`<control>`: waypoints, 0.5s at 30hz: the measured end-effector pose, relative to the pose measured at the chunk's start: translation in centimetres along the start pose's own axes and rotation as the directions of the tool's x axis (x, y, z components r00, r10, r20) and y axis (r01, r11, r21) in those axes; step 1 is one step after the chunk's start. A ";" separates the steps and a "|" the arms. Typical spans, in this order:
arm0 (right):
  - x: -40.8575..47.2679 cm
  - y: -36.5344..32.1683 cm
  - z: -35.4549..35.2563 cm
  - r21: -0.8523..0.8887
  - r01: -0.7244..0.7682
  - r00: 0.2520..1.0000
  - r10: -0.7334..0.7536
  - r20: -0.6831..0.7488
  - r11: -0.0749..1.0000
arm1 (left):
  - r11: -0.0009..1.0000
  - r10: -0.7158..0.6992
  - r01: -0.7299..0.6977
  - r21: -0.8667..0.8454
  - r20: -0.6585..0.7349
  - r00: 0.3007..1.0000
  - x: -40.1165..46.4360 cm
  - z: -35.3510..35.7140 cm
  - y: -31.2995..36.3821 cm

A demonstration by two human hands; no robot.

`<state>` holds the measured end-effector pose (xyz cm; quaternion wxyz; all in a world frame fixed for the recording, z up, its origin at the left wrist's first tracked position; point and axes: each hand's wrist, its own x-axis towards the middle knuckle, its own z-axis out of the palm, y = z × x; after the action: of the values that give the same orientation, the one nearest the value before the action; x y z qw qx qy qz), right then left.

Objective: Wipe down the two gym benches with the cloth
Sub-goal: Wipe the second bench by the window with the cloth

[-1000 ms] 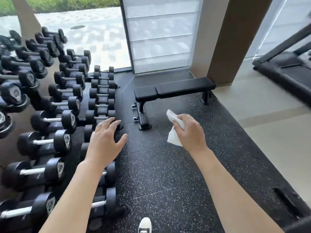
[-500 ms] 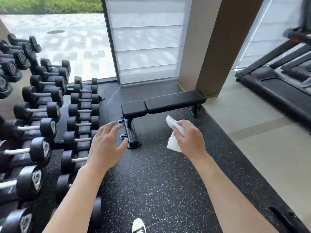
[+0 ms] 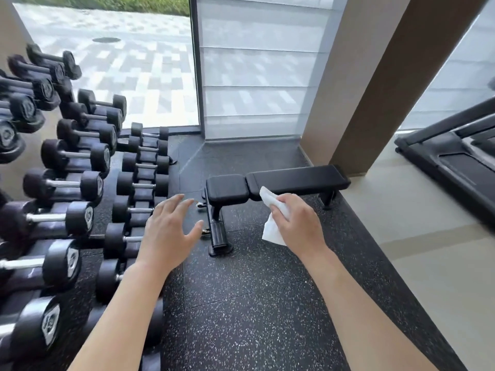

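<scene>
Currently the step in hand is the approach: no wiping contact exists yet. The right hand [image 3: 300, 223] is closed around a crumpled white cloth [image 3: 272, 220], with one corner projecting above the knuckles and a loose tail hanging below the palm. The left hand [image 3: 168, 234] is empty, palm down, fingers spread apart, held in the air ahead of the body.

One flat black bench [image 3: 276, 184] stands on the speckled rubber floor [image 3: 254, 303] ahead of both hands, lying crosswise to the view. Its short seat pad is on the left, its long pad on the right, with a narrow gap between them. From this viewpoint the cloth overlaps the junction of the pads, but both hands appear to be well short of the bench. The second bench is not in view.

A dumbbell rack [image 3: 80, 196] lines the left side; a treadmill [image 3: 455, 162] sits at the right edge.

The next move calls for closing the remaining distance, lowering the cloth flat onto a pad, and stroking along its length. The cloth is bunched; spreading it would likely increase coverage. The free hand could brace the frame.
</scene>
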<state>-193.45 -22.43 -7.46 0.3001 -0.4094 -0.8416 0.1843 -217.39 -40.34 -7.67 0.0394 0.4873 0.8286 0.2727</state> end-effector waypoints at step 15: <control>18.1 6.8 5.7 0.106 0.056 0.998 -0.057 0.008 0.993 | 0.996 -0.071 0.075 0.052 -0.082 0.994 15.8 4.4 0.1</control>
<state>-202.01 -4.28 -9.10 0.3218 -0.3679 -0.8437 0.2221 -224.12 -25.39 -8.25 0.0028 0.4464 0.8540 0.2673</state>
